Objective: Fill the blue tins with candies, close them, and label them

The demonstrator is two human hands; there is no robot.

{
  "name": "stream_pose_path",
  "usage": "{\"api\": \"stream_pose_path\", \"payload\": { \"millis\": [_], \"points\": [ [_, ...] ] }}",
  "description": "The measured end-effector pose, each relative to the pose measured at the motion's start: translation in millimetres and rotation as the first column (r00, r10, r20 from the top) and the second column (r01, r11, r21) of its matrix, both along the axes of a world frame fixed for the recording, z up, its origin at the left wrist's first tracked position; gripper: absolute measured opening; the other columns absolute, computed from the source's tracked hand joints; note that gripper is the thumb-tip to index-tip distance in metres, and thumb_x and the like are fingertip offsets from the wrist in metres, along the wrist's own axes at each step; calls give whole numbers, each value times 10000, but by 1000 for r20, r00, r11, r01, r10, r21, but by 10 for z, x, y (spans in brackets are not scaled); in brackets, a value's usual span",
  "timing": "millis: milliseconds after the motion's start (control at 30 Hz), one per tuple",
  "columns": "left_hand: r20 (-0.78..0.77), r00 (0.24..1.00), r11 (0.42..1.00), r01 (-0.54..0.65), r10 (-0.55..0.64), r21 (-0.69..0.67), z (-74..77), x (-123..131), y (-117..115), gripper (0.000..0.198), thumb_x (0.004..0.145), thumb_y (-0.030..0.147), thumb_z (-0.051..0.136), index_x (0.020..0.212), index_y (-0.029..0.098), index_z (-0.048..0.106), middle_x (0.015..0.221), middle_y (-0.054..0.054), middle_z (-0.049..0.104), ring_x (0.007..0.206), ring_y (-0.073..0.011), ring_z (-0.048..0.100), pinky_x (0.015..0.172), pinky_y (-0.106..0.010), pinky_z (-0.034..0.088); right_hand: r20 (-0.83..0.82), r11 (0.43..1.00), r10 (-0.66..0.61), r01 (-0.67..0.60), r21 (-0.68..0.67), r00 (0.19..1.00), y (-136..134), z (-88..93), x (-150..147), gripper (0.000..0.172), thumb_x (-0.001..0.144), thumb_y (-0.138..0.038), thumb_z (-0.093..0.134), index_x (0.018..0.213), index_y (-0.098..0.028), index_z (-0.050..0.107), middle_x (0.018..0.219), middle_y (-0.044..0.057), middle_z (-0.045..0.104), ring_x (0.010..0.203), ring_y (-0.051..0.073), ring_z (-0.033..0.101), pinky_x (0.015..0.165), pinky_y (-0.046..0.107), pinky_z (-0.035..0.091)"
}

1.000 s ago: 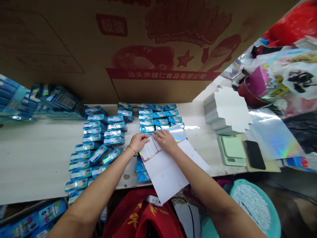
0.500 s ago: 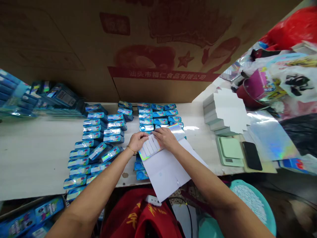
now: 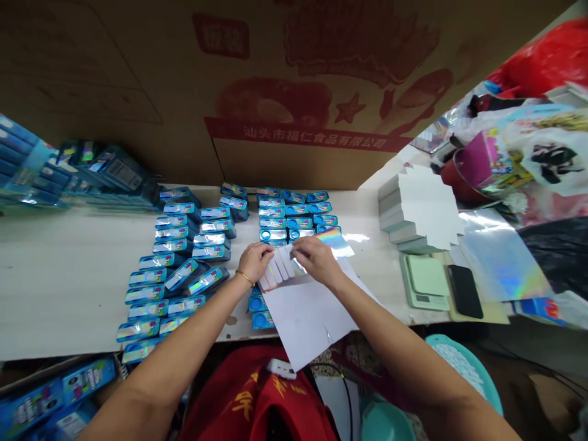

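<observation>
My left fingers pinch label sheet by edge; right fingers curl over it, grip unclear. Likely light, bendy, slick, crease-prone: edges beside fingers suit holding.

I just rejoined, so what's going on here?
A person's left hand holds the left end of a shiny sheet, and the right hand touches it farther right. A larger white sheet lies nearer the person, reaching past the edge of the table. Blue boxes stand in rows to the left and just beyond the hands.
</observation>
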State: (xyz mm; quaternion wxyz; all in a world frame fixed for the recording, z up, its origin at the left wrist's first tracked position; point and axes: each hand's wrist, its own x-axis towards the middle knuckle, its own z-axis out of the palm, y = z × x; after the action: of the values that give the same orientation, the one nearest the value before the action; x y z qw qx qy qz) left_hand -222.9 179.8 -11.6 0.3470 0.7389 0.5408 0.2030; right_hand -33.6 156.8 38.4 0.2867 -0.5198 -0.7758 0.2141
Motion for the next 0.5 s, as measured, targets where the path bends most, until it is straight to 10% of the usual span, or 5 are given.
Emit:
{"api": "stream_pose_path", "payload": {
  "millis": [133,267,367,500],
  "points": [
    [-82,995,996,69,-65,50,-1,-65,-22,144,738,220,523,772,189,660,787,-55,632,818,-201,541,784,-341,397,-332,921,-296,176,-346,895,253,281,-289,130,720,-244,533,632,-179,603,657,-2,593,665,123,548,630,255,437],
    [189,976,988,-87,111,-129,3,-143,6,187,654,204,598,830,195,658,783,-40,626,794,-184,541,780,-329,401,-481,698,-662,239,-675,574,440,183,-524,173,611,-322,614,633,-151,606,539,-29,530,540,98,497,503,217,383],
    [547,697,851,-176,463,-495,54,-153,74,384,645,267,624,1015,171,590,907,-54,629,798,-153,556,716,-283,422,-507,641,-735,218,-736,450,430,45,-625,222,559,-346,651,639,-142,612,545,-28,537,533,84,483,479,194,347],
    [583,340,653,-137,738,-745,119,-125,194,384,648,323,643,983,152,566,893,-58,622,738,-115,570,633,-233,428,-486,576,-794,195,-794,365,361,-71,-692,247,520,-342,677,658,-144,624,546,-26,549,530,88,481,469,194,326]
  ]
}}
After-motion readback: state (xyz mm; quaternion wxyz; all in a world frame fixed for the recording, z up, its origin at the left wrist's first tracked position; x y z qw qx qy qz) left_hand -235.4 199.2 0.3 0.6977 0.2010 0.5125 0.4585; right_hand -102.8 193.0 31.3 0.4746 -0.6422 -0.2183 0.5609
